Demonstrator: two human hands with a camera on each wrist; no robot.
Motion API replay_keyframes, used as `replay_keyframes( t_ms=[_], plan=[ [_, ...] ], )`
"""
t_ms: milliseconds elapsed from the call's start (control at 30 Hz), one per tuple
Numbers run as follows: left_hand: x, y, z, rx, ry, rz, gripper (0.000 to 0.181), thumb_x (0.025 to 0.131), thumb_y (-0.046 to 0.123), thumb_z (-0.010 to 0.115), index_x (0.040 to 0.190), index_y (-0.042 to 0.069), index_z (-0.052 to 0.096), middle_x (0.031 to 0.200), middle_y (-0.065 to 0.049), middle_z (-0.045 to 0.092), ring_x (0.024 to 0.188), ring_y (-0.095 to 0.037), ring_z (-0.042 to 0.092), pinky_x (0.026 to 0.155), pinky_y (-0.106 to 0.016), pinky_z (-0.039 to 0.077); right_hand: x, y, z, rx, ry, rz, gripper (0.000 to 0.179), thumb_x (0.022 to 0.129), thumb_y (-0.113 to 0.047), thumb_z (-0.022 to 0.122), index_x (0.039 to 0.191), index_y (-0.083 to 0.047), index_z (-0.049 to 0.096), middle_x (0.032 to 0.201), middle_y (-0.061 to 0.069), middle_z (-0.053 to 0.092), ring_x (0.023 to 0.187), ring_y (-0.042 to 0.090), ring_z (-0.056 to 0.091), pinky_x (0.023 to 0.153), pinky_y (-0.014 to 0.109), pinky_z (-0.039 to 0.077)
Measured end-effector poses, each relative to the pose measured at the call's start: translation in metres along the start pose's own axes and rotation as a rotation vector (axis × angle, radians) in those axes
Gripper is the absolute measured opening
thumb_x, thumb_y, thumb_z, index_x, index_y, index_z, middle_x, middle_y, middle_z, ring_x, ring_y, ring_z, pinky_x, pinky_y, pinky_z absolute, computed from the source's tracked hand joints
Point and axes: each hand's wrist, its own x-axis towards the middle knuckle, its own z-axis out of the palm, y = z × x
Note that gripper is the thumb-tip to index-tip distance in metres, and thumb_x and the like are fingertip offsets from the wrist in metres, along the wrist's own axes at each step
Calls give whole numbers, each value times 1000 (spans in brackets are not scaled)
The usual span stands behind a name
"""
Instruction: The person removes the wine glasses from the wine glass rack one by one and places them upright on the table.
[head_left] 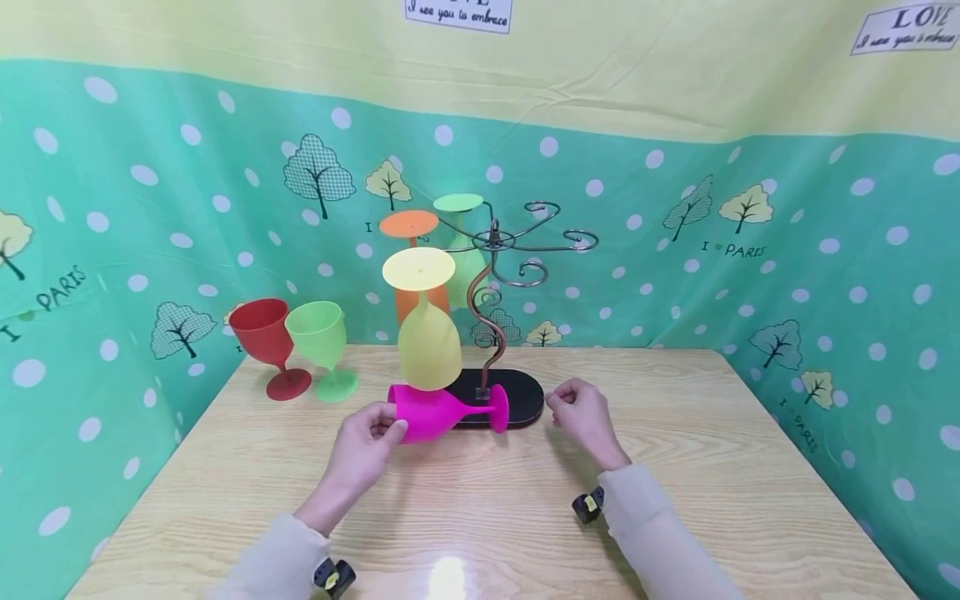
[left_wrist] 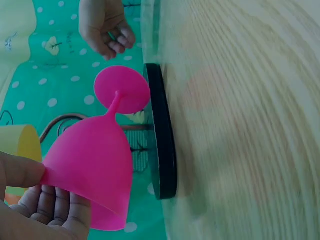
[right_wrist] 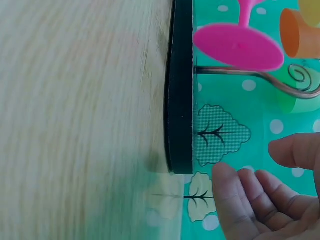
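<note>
My left hand (head_left: 365,446) pinches a magenta plastic goblet (head_left: 427,415) by its rim, thumb on the outer side. The goblet lies sideways in the air, its foot pointing right, in front of the black base (head_left: 530,400) of a metal glass rack (head_left: 493,242). My right hand (head_left: 585,419) is beside the right end of that base, fingers loosely curled with nothing between them. In the right wrist view a gap shows between thumb and fingers. Upside down from the rack's left arms hang a yellow goblet (head_left: 430,346), an orange goblet (head_left: 408,223) and a green goblet (head_left: 468,262).
A red goblet (head_left: 262,332) and a light green goblet (head_left: 318,333) stand upright at the table's back left. Curled rack arms (head_left: 581,240) reach out to the right without goblets. A dotted teal cloth (head_left: 645,200) closes off the back and sides of the wooden table (head_left: 480,517).
</note>
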Motion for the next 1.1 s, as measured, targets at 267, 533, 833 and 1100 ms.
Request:
replay_keyframes(
  t_ms=[267, 533, 833, 1100],
  plan=[
    [5, 6, -23, 109, 15, 16, 9, 88, 0, 62, 96, -3, 65, 85, -11, 60, 77, -20, 55, 66, -22, 50, 12, 10, 7, 12, -22, 94, 14, 86, -16, 68, 91, -4, 63, 72, 7, 63, 61, 21, 62, 55, 28, 48],
    [9, 10, -48, 244, 18, 72, 15, 89, 4, 61, 101, -5, 64, 87, -11, 61, 80, -20, 56, 68, -21, 49, 18, 14, 14, 119, -51, 195, 26, 86, -14, 68, 104, 3, 61, 93, 14, 61, 76, 26, 67, 67, 32, 55],
    [17, 17, -73, 340, -2, 144, 17, 90, 4, 61, 104, -5, 64, 88, -11, 62, 79, -22, 58, 65, -23, 51, 20, 16, 20, 153, -58, 205, 34, 87, -12, 67, 113, 8, 57, 98, 18, 60, 76, 22, 65, 68, 30, 53],
    [25, 22, -97, 455, 18, 198, 18, 90, 6, 61, 104, -5, 64, 88, -12, 64, 77, -23, 60, 62, -24, 52, 23, 18, 29, 175, -51, 208, 36, 85, -9, 67, 115, 9, 58, 97, 18, 63, 78, 20, 63, 69, 28, 51]
  ],
)
